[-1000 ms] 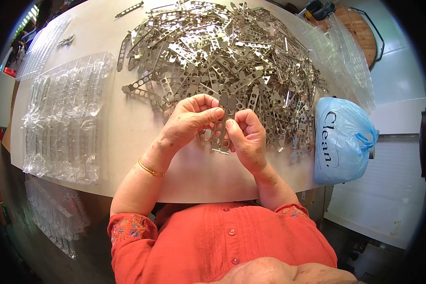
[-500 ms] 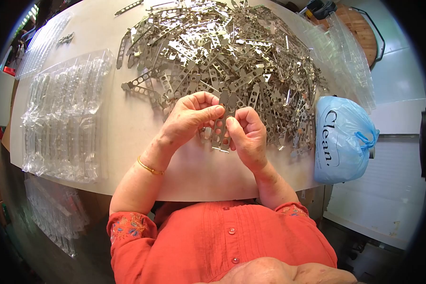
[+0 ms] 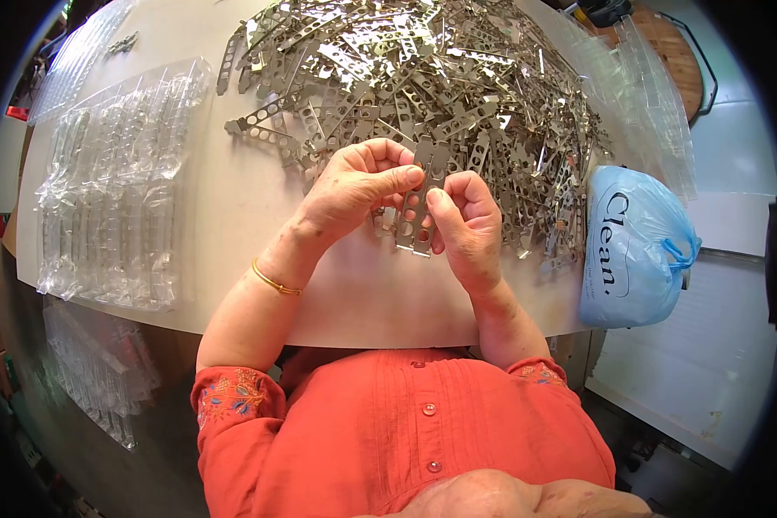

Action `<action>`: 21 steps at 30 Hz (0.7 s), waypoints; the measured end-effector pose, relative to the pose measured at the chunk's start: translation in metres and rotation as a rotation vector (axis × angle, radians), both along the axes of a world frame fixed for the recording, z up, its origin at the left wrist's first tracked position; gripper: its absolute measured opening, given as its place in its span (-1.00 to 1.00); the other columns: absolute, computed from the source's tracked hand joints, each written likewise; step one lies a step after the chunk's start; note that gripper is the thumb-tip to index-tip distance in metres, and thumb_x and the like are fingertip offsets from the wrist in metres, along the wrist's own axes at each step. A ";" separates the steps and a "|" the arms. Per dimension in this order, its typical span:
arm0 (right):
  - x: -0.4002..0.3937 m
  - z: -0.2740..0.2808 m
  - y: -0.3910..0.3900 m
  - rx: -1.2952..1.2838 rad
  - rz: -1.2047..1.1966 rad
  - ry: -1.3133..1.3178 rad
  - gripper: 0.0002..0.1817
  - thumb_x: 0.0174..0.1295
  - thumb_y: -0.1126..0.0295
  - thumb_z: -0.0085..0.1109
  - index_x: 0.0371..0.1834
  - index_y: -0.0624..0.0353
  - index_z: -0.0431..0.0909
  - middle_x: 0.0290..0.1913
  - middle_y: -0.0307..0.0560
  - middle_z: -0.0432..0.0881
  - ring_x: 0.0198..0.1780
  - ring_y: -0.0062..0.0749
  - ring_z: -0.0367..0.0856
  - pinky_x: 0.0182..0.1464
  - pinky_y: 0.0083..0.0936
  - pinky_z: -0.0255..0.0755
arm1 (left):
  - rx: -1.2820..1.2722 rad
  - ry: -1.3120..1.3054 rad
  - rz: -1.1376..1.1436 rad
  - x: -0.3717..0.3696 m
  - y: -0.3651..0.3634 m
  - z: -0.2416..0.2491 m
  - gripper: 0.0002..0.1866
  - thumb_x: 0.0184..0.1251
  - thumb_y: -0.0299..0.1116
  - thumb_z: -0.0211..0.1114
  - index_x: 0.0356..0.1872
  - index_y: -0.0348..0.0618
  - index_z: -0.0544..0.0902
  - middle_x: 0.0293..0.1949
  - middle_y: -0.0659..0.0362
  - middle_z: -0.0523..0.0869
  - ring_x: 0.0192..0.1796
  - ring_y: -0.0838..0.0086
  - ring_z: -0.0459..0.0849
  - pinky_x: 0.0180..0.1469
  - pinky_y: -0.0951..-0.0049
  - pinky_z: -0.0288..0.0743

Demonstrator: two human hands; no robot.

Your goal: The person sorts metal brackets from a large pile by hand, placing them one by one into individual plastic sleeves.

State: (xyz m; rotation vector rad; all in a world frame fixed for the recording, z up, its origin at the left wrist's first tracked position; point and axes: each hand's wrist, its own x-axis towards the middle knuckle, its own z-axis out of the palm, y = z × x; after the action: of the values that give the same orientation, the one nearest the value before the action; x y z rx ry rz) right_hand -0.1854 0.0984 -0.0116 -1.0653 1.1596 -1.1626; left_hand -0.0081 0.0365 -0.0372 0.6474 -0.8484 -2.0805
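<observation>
Flat perforated metal brackets [image 3: 424, 161], seemingly two side by side, stand upright between my hands at the near edge of a large pile. My left hand [image 3: 354, 186] pinches their left side between thumb and curled fingers. On the right side, my right hand [image 3: 473, 226] has its thumb pressed against the metal, fingers curled in. Round holes run down the brackets, and their lower end shows below the thumbs. Fingertips hide part of the middle. Right behind both hands spreads the heap of similar metal brackets [image 3: 457, 86].
Clear plastic packs [image 3: 112, 198] with strip-like compartments lie on the table [image 3: 242, 216] at left. More clear plastic trays [image 3: 78, 65] are at the far left, with small metal pieces [image 3: 123, 43] beside them. A tied blue bag [image 3: 634, 250] sits at the right edge, near transparent plastic sheets [image 3: 656, 112].
The whole view has shifted slightly, so the table and hands appear higher. Both hands keep their pinch on the brackets, which look pressed closer together than before.
</observation>
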 end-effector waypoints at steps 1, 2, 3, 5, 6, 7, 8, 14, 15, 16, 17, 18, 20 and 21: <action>0.000 0.000 0.000 0.001 -0.001 -0.002 -0.90 0.45 0.45 0.15 -0.19 0.13 0.42 -0.48 -0.29 0.59 -0.59 -0.76 0.47 -0.60 -0.76 0.31 | 0.001 -0.005 -0.005 0.000 0.000 0.001 -0.80 0.40 -0.37 0.41 -0.11 -0.17 0.59 -0.34 0.23 0.74 -0.44 0.53 0.73 -0.45 0.61 0.56; 0.000 0.000 0.000 0.002 -0.001 -0.004 -0.90 0.45 0.45 0.15 -0.19 0.13 0.42 -0.48 -0.29 0.59 -0.59 -0.76 0.48 -0.60 -0.76 0.31 | 0.003 -0.009 -0.010 0.001 0.000 0.001 -0.80 0.40 -0.37 0.41 -0.11 -0.17 0.59 -0.34 0.23 0.74 -0.44 0.54 0.73 -0.45 0.61 0.56; 0.000 0.000 0.000 0.002 -0.002 -0.004 -0.90 0.45 0.45 0.15 -0.19 0.13 0.42 -0.48 -0.29 0.59 -0.59 -0.76 0.48 -0.60 -0.76 0.31 | 0.003 -0.009 -0.010 0.001 0.000 0.001 -0.80 0.40 -0.37 0.41 -0.11 -0.17 0.59 -0.34 0.23 0.74 -0.44 0.54 0.73 -0.45 0.61 0.56; 0.000 -0.001 0.001 -0.003 0.002 -0.021 -0.90 0.45 0.45 0.15 -0.19 0.13 0.42 -0.48 -0.29 0.60 -0.59 -0.76 0.47 -0.59 -0.76 0.31 | 0.005 -0.023 -0.008 0.001 0.000 0.002 -0.81 0.40 -0.37 0.41 -0.11 -0.17 0.59 -0.35 0.24 0.74 -0.44 0.54 0.73 -0.47 0.62 0.54; 0.000 -0.002 0.001 -0.004 0.001 -0.021 -0.90 0.45 0.45 0.15 -0.19 0.13 0.42 -0.48 -0.29 0.60 -0.59 -0.76 0.47 -0.59 -0.76 0.31 | 0.004 -0.023 -0.009 0.001 0.000 0.002 -0.81 0.40 -0.37 0.41 -0.11 -0.17 0.59 -0.35 0.24 0.74 -0.44 0.54 0.73 -0.47 0.62 0.54; 0.000 -0.002 0.001 -0.007 0.001 -0.021 -0.90 0.45 0.45 0.14 -0.19 0.13 0.41 -0.48 -0.29 0.59 -0.59 -0.76 0.47 -0.59 -0.76 0.31 | 0.007 -0.026 -0.016 0.001 0.000 0.002 -0.81 0.40 -0.37 0.41 -0.11 -0.17 0.59 -0.34 0.24 0.74 -0.43 0.55 0.72 -0.45 0.61 0.56; 0.001 -0.002 0.001 -0.010 0.000 -0.021 -0.90 0.45 0.46 0.14 -0.20 0.13 0.41 -0.48 -0.29 0.59 -0.59 -0.76 0.47 -0.59 -0.76 0.30 | 0.010 -0.030 -0.024 0.001 -0.001 0.002 -0.81 0.40 -0.38 0.41 -0.11 -0.17 0.59 -0.33 0.24 0.74 -0.42 0.56 0.72 -0.42 0.61 0.57; 0.000 -0.001 0.000 -0.026 0.002 -0.007 -0.90 0.45 0.47 0.15 -0.21 0.14 0.40 -0.49 -0.30 0.58 -0.60 -0.78 0.44 -0.60 -0.75 0.29 | 0.012 0.048 -0.013 0.001 -0.001 -0.004 -0.84 0.41 -0.44 0.38 -0.11 -0.18 0.58 -0.26 0.23 0.73 -0.29 0.59 0.70 -0.26 0.53 0.64; 0.000 -0.001 0.000 -0.032 0.000 -0.008 -0.90 0.45 0.47 0.15 -0.21 0.14 0.40 -0.49 -0.30 0.58 -0.60 -0.78 0.44 -0.60 -0.75 0.29 | 0.010 0.041 -0.009 0.001 -0.001 -0.004 -0.85 0.42 -0.45 0.37 -0.11 -0.18 0.58 -0.25 0.23 0.73 -0.27 0.59 0.70 -0.24 0.51 0.65; 0.000 -0.001 0.000 -0.032 0.000 -0.002 -0.89 0.45 0.46 0.15 -0.21 0.13 0.40 -0.49 -0.31 0.58 -0.60 -0.78 0.43 -0.60 -0.74 0.28 | 0.004 0.039 -0.010 0.001 -0.002 -0.004 -0.85 0.42 -0.45 0.37 -0.11 -0.18 0.58 -0.25 0.23 0.73 -0.27 0.59 0.70 -0.24 0.51 0.65; 0.000 -0.002 0.000 -0.032 0.000 0.005 -0.89 0.45 0.46 0.15 -0.22 0.13 0.40 -0.50 -0.31 0.57 -0.60 -0.78 0.42 -0.60 -0.74 0.27 | 0.004 0.043 -0.005 0.001 -0.002 -0.005 -0.85 0.42 -0.45 0.37 -0.11 -0.18 0.58 -0.25 0.23 0.73 -0.27 0.58 0.71 -0.24 0.51 0.65; 0.000 -0.002 0.000 -0.038 0.000 0.002 -0.89 0.45 0.46 0.15 -0.22 0.13 0.40 -0.50 -0.31 0.57 -0.60 -0.78 0.42 -0.60 -0.74 0.27 | 0.004 0.047 0.001 0.001 -0.002 -0.006 -0.86 0.42 -0.45 0.37 -0.12 -0.17 0.58 -0.26 0.22 0.72 -0.27 0.57 0.71 -0.24 0.51 0.65; 0.000 -0.002 0.000 -0.043 -0.004 -0.005 -0.89 0.45 0.47 0.15 -0.22 0.13 0.40 -0.51 -0.32 0.56 -0.61 -0.78 0.41 -0.60 -0.74 0.26 | 0.006 0.061 0.009 0.001 -0.002 -0.007 -0.87 0.42 -0.46 0.36 -0.13 -0.16 0.58 -0.25 0.20 0.74 -0.27 0.55 0.72 -0.23 0.50 0.66; 0.000 -0.002 0.000 -0.051 -0.002 -0.008 -0.89 0.45 0.47 0.15 -0.22 0.13 0.40 -0.51 -0.32 0.56 -0.61 -0.78 0.41 -0.60 -0.74 0.26 | 0.014 0.078 0.017 0.001 -0.002 -0.007 -0.88 0.42 -0.46 0.35 -0.14 -0.15 0.58 -0.25 0.17 0.75 -0.27 0.54 0.72 -0.23 0.49 0.66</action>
State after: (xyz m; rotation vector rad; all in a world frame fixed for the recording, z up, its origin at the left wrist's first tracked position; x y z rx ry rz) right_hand -0.1855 0.0985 -0.0138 -1.0970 1.1307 -1.2025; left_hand -0.0068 0.0344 -0.0439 0.5754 -0.7821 -2.0843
